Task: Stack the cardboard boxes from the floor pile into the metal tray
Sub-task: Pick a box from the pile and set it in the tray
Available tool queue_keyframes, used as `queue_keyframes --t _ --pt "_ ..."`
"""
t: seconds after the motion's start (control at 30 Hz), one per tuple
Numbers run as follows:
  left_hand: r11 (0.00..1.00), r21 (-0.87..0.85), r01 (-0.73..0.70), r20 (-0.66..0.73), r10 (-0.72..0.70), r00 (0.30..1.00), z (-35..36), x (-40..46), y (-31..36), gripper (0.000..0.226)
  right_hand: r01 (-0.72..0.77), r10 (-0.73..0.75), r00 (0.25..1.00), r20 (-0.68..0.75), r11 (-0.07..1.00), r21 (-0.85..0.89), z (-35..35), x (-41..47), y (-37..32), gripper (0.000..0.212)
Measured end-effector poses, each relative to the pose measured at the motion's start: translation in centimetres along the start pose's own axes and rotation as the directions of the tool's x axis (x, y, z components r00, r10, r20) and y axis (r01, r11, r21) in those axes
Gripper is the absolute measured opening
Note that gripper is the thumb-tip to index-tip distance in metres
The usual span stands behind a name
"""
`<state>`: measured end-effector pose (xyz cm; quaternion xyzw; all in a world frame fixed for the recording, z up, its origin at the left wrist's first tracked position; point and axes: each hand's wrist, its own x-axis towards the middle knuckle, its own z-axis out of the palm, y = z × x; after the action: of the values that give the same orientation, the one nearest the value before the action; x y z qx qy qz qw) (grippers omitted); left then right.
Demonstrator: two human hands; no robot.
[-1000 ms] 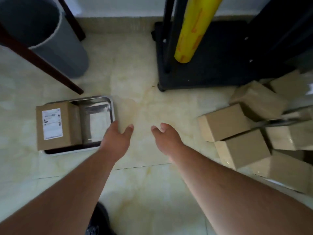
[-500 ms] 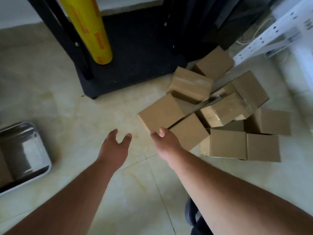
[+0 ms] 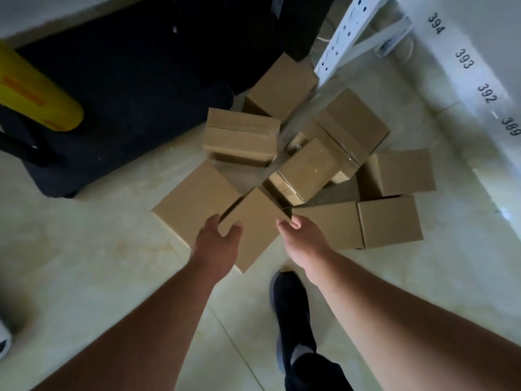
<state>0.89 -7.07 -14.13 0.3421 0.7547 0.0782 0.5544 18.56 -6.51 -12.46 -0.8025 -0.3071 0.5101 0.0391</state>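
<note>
Several plain cardboard boxes lie in a loose pile on the tiled floor in the head view. The nearest box point(image 3: 255, 221) sits tilted at the front of the pile, beside a larger box point(image 3: 191, 203) on its left. My left hand point(image 3: 215, 244) hovers over the nearest box's left edge with fingers loosely spread. Over the same box's right corner is my right hand point(image 3: 303, 239), fingers relaxed. Neither hand grips anything. The metal tray is out of view.
A black cart base point(image 3: 127, 88) with a yellow roll point(image 3: 31, 94) stands behind the pile on the left. A white perforated shelf post point(image 3: 349, 35) and a numbered white strip point(image 3: 479, 77) run at the right. My foot in a dark shoe point(image 3: 290, 309) stands just below the pile.
The view has swung right, away from the tray and onto the box pile. Both hands have moved forward from bare floor to either side of the nearest box.
</note>
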Motion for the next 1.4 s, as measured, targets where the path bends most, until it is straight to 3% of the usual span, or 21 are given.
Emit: queue_keyframes --t 0.37,0.7,1.0,1.17,1.4 --pt "0.999 0.051 0.009 0.159 -0.017 0.987 10.5 0.0 2.2 0.074 -0.169 0.174 0.979 -0.103 0.984 0.06 -8.2 4.1 8.3 0.065" --pt "0.994 0.068 0.087 0.225 -0.1 0.969 17.4 2.1 1.1 0.074 -0.221 0.226 0.963 -0.148 0.974 0.049 -10.2 9.7 12.8 0.065" --pt "0.988 0.084 0.13 0.254 -0.147 0.956 20.0 4.6 0.8 0.074 -0.237 0.233 0.952 -0.2 0.972 0.008 -10.6 12.9 14.1 0.062" --pt "0.991 0.067 0.115 0.277 -0.13 0.952 20.5 5.4 0.6 0.057 -0.238 0.223 0.946 -0.235 0.97 -0.038 -10.5 13.8 14.7 0.06" --pt "0.99 0.066 0.123 0.284 -0.137 0.949 20.1 4.7 0.8 0.05 -0.268 0.247 0.95 -0.191 0.959 -0.095 -11.2 14.2 15.2 0.07"
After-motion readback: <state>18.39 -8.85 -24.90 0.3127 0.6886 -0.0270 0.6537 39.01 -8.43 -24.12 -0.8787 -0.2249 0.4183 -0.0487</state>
